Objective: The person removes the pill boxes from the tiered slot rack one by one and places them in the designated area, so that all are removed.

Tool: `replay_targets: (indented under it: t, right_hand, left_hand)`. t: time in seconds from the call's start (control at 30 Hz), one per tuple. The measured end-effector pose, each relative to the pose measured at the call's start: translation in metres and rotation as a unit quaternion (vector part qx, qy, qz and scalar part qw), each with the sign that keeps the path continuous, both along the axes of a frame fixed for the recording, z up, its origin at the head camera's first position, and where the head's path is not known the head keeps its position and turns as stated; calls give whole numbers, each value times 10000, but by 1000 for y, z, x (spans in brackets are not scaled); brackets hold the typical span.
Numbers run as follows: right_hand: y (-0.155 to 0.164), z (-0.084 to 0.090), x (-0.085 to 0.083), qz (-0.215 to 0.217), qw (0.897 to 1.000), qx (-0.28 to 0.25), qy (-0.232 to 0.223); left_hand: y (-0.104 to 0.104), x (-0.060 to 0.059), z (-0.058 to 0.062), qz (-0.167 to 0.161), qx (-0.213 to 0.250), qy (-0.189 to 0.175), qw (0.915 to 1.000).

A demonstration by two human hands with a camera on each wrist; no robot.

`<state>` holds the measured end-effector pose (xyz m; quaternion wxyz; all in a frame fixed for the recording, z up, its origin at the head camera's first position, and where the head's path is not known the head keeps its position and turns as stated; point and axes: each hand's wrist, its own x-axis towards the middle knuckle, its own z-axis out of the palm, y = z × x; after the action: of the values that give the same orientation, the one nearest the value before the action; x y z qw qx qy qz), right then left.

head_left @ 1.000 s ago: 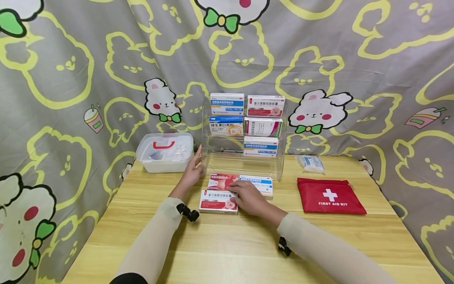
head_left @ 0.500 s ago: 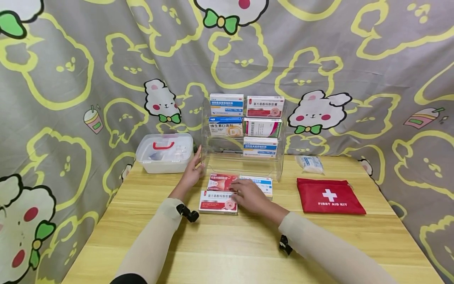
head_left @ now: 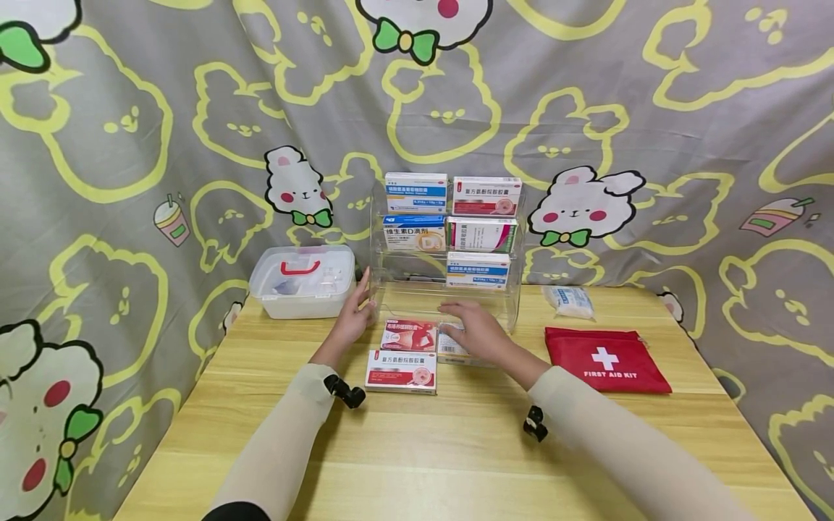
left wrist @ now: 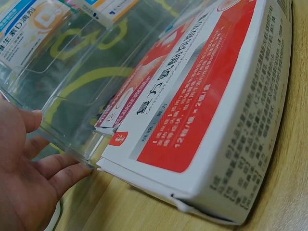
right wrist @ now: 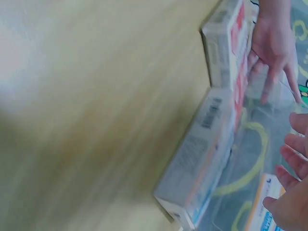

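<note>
The left hand (head_left: 355, 315) lies flat, fingers straight, against the left wall of the clear rack (head_left: 384, 289), likely to steady it; its grip is open and holds nothing. The right hand (head_left: 478, 334) hovers over the blue box (head_left: 449, 351) lying on the surface (head_left: 417, 449) just before the rack, fingers spread and relaxed, nothing gripped. Two red boxes lie beside it: one (head_left: 408, 335) against the rack's foot, another (head_left: 400, 370) nearer the person. The rack's tiers carry five boxes standing face out, so labels read easily. A first aid pouch (head_left: 606, 359) lies to the right, a lidded tub (head_left: 303, 280) to the left.
</note>
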<state>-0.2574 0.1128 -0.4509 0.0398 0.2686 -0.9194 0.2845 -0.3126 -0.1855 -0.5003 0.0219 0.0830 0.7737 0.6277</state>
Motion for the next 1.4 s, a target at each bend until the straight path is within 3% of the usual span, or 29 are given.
replay_targets:
  t: [0.27, 0.63, 1.0, 1.4]
  right_hand:
    - [16, 21, -14, -97, 9997, 8, 230]
    - [38, 44, -37, -652, 9974, 23, 305]
    - [50, 56, -49, -882, 9950, 15, 460]
    - [60, 63, -55, -1218, 9923, 77, 200]
  left_hand:
    - [1, -1, 0, 17, -26, 29, 10000]
    - [1, 0, 0, 42, -12, 94, 9999]
    - [1, 0, -1, 33, 46, 75, 10000]
    - [1, 2, 0, -58, 104, 141, 9998]
